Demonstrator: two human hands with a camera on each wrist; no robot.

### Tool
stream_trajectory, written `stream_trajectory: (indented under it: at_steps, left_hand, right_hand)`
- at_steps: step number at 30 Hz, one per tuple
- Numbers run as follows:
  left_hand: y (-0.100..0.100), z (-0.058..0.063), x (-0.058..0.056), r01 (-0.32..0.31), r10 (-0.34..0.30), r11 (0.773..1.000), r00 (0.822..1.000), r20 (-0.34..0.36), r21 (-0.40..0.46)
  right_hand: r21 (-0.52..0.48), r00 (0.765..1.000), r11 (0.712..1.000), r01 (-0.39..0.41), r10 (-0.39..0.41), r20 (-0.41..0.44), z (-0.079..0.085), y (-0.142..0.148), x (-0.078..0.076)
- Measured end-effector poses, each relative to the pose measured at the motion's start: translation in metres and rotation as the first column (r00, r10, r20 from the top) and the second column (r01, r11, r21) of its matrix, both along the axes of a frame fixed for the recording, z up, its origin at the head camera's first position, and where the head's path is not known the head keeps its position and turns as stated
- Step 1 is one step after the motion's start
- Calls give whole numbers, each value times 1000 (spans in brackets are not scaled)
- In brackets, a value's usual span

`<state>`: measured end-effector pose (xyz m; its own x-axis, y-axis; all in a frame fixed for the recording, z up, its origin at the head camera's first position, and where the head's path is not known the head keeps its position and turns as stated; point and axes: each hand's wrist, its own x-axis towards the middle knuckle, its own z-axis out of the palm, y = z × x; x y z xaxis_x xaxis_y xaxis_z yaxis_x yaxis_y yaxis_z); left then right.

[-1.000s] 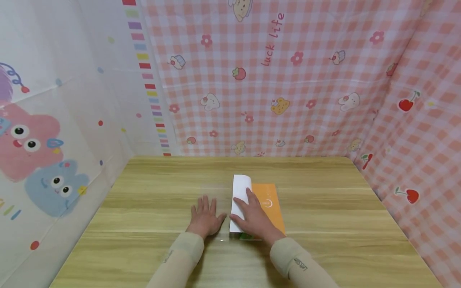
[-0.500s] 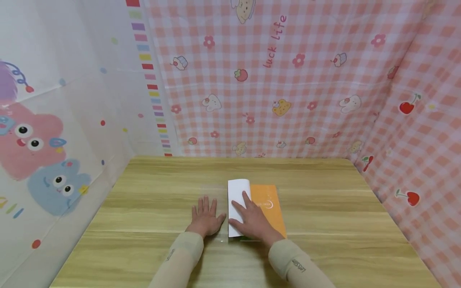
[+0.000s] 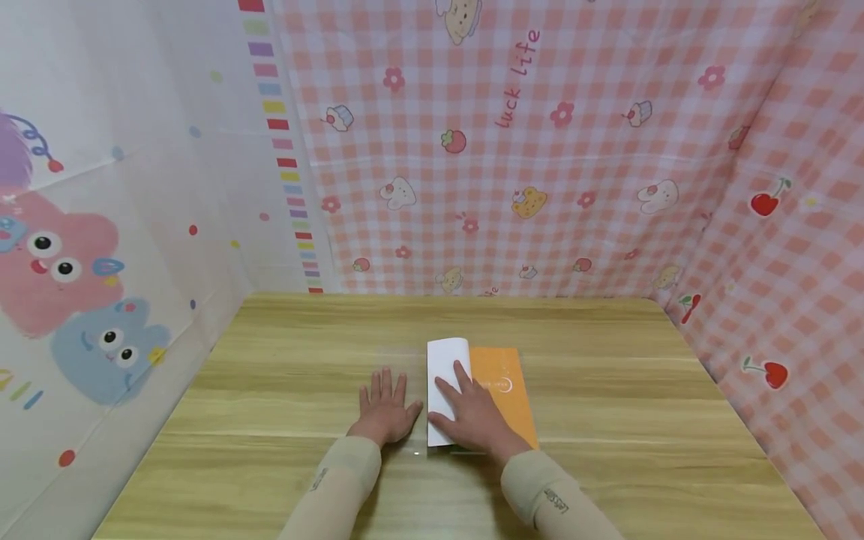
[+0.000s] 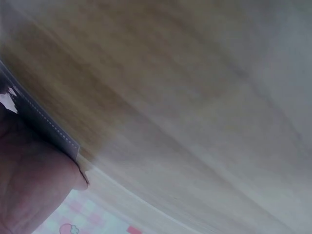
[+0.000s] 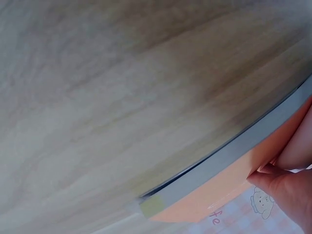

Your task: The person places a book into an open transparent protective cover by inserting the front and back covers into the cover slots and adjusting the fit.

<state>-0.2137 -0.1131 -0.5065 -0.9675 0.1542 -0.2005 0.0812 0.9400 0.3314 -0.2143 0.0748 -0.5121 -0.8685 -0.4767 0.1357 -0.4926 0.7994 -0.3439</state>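
In the head view, an orange booklet (image 3: 509, 401) lies near the table's middle, with a white page or flap (image 3: 442, 360) along its left part. My right hand (image 3: 472, 416) rests on the white part with fingers spread, its wrist over the orange cover. Just left of the booklet, my left hand (image 3: 385, 412) lies flat, fingers spread, on what looks like a clear plastic sheet (image 3: 408, 442) whose edges show faintly. The left wrist view shows a dark strip with a dotted edge (image 4: 48, 124) beside that hand. In the right wrist view, the booklet's orange side (image 5: 209, 192) has a pale grey border.
The wood-grain table (image 3: 621, 405) stretches around both hands. A pink checked cloth (image 3: 587, 150) hangs behind it and on the right. At the left hangs a white cloth with cartoon figures (image 3: 67, 255).
The white part of the booklet has slid slightly toward me and left, with my right hand on it. A green patch below it is now mostly covered. My left hand stays in place.
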Motion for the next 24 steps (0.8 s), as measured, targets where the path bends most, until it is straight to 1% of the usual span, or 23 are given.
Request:
stream_trajectory:
  at_steps: [5,9,12,16,21,24]
  left_hand:
    - [1,-1,-1,0,0,1000,1000,1,9]
    - [-1,-5,-2,-8,8,1000,1000,-9,5]
    - [-2,-7,-2,-9,9,1000,1000,-15,2]
    - [-2,-5,-2,-5,6,1000,999,-41,21]
    - [0,-4,1,-15,15,1000,999,-49,-1]
    - [3,-3,-1,-13,12,1000,997,-71,-13]
  right_hand:
    - [-1,1000,1000,-2,2,-12,-4,1,-1]
    - [-15,999,1000,-24,23,-37,-3,0,-2]
    - [-3,999,1000,-27,27,-46,-3,-1,-2]
    - [-1,999,1000,-6,6,-49,0,-2,-2]
    - [27,1000,1000,-7,8,-24,0,-2,-2]
    - [41,1000,999,3,-2,-28,0,0,-1]
